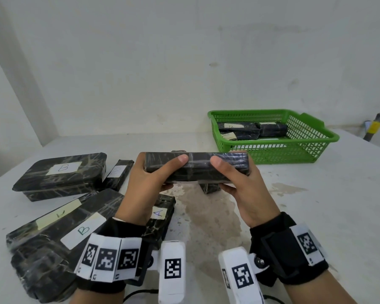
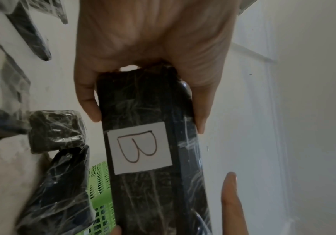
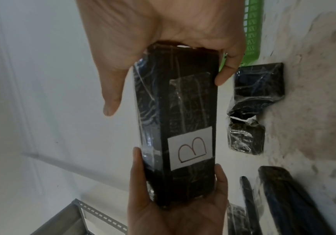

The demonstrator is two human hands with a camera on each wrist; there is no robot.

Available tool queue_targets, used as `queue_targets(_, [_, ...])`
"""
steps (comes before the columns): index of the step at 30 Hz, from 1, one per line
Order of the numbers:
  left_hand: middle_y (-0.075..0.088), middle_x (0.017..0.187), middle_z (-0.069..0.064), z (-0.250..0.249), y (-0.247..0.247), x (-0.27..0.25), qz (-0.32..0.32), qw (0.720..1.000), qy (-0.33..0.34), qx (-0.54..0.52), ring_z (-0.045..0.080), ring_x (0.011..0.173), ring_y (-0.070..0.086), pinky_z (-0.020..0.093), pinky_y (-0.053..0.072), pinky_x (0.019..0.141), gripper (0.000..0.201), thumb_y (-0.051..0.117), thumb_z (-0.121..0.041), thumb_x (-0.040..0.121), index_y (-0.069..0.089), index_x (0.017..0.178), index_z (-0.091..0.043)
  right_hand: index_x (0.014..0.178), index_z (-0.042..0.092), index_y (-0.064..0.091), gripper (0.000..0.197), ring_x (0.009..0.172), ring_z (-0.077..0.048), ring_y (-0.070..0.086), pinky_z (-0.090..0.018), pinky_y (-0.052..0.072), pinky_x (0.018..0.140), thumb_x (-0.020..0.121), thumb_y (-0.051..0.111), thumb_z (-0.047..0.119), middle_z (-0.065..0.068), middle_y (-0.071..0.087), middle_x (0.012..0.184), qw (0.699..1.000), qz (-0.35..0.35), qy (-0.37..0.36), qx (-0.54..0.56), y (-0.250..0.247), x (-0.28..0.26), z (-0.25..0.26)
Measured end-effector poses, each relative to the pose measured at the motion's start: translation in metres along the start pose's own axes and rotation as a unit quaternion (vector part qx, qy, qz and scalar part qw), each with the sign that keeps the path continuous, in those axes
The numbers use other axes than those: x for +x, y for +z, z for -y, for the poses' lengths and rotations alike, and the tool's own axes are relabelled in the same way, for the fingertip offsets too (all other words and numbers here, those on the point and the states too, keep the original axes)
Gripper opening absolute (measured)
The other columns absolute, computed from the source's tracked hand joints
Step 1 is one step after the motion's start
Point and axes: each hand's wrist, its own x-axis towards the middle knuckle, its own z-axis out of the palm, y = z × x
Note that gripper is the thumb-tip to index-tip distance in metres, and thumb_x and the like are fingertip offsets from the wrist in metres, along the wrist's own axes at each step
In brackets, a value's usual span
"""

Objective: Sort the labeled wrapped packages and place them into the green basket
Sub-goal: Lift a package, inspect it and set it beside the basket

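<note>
My left hand (image 1: 145, 183) and right hand (image 1: 239, 183) grip opposite ends of a black wrapped package (image 1: 196, 168) labeled B, above the table (image 1: 316, 205).

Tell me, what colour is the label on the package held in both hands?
White, with a handwritten B; the label on the held package shows best in the left wrist view.

White stained table (image 1: 316, 216), white wall (image 1: 184, 51), yellow-taped handle (image 1: 374, 126), perforated metal bracket (image 3: 94, 213)

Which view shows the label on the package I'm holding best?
Left wrist: the label fills the frame, a clear B. Right wrist shows it smaller. From the head view it is hidden; only the package in both hands shows.
</note>
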Motion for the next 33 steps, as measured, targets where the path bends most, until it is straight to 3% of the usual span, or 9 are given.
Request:
queue_targets(5, [0.07,0.11,0.009,0.0,-0.001,0.003,0.03,0.999,-0.006,-0.037,0.015,0.1,0.071,0.038,0.056,0.089,0.087,0.077,-0.062,0.059,0.052,0.12,-0.005,0.09,0.02,0.052,0.035,0.083,-0.011,0.066,-0.03,0.048,0.079,0.067,0.076,0.033,-0.001,0.066,0.09,1.0,0.0,-0.004,-0.002,-0.003,0.003,0.003])
queue_targets(8, [0.065,0.109,0.006,-0.002,0.0,0.003,0.022,0.994,-0.023,-0.109,0.016,0.106,0.067,0.031,0.055,0.086,0.083,0.073,-0.069,0.068,0.048,0.119,-0.008,0.089,0.017,0.054,0.038,0.087,-0.018,0.064,-0.027,0.052,0.078,0.069,0.085,0.026,-0.009,0.059,0.092,0.998,0.018,-0.041,0.032,-0.005,0.005,0.001])
queue_targets(12, [0.066,0.121,0.016,-0.004,0.0,0.004,0.01,0.987,-0.026,-0.157,0.024,0.113,0.066,0.036,0.056,0.092,0.08,0.071,-0.049,0.079,0.047,0.131,0.007,0.105,0.016,0.055,0.054,0.098,-0.019,0.063,-0.03,0.051,0.09,0.066,0.088,0.03,-0.001,0.058,0.099,0.997,0.043,-0.057,-0.011,-0.005,0.006,-0.002])
queue_targets(15, [0.062,0.104,0.013,-0.002,-0.003,0.008,-0.01,0.98,-0.01,-0.198,0.018,0.095,0.067,0.03,0.058,0.079,0.056,0.062,-0.019,0.093,0.042,0.137,0.01,0.133,0.023,0.043,0.074,0.11,-0.019,0.065,-0.033,0.051,0.097,0.069,0.077,0.038,0.003,0.068,0.11,0.998,0.05,0.013,0.032,-0.002,0.006,0.0])
queue_targets(18, [0.063,0.087,0.006,-0.002,-0.006,0.008,0.002,0.977,0.014,-0.211,0.016,0.081,0.064,0.031,0.058,0.077,0.05,0.058,-0.003,0.092,0.046,0.141,-0.004,0.141,0.013,0.038,0.07,0.111,-0.027,0.066,-0.041,0.057,0.089,0.083,0.06,0.045,-0.012,0.067,0.123,0.991,0.056,0.098,0.077,-0.001,0.005,0.004])
queue_targets(21, [0.062,0.093,0.008,-0.005,-0.007,0.005,0.045,0.978,0.018,-0.205,0.019,0.088,0.063,0.034,0.059,0.072,0.052,0.06,-0.01,0.092,0.048,0.141,-0.022,0.137,0.009,0.046,0.043,0.105,-0.031,0.069,-0.045,0.061,0.075,0.097,0.054,0.023,-0.018,0.066,0.125,0.993,0.021,0.093,0.068,-0.005,0.008,0.004])
queue_targets(24, [0.064,0.123,0.008,-0.007,-0.004,0.003,0.066,0.979,-0.008,-0.191,0.021,0.107,0.067,0.037,0.06,0.076,0.058,0.065,-0.03,0.09,0.046,0.143,-0.017,0.139,0.02,0.05,0.048,0.105,-0.029,0.069,-0.045,0.061,0.076,0.091,0.059,0.018,-0.011,0.069,0.122,0.996,0.02,0.05,0.067,-0.012,0.011,0.007])
queue_targets(26, [0.067,0.117,0.009,-0.006,-0.004,0.003,0.057,0.984,-0.001,-0.167,0.016,0.095,0.071,0.034,0.061,0.074,0.043,0.054,-0.024,0.097,0.05,0.137,-0.009,0.142,0.029,0.045,0.061,0.104,-0.023,0.07,-0.041,0.061,0.078,0.084,0.061,0.025,-0.006,0.07,0.122,0.996,0.026,0.041,0.079,-0.014,0.012,0.01])
queue_targets(33, [0.069,0.118,0.009,-0.005,-0.009,0.004,0.031,0.987,-0.005,-0.158,0.024,0.103,0.069,0.036,0.061,0.077,0.044,0.05,-0.037,0.095,0.057,0.13,-0.011,0.136,0.005,0.051,0.061,0.104,-0.027,0.069,-0.035,0.06,0.075,0.078,0.065,0.016,-0.017,0.066,0.124,0.996,0.018,0.038,0.076,-0.013,0.012,0.004])
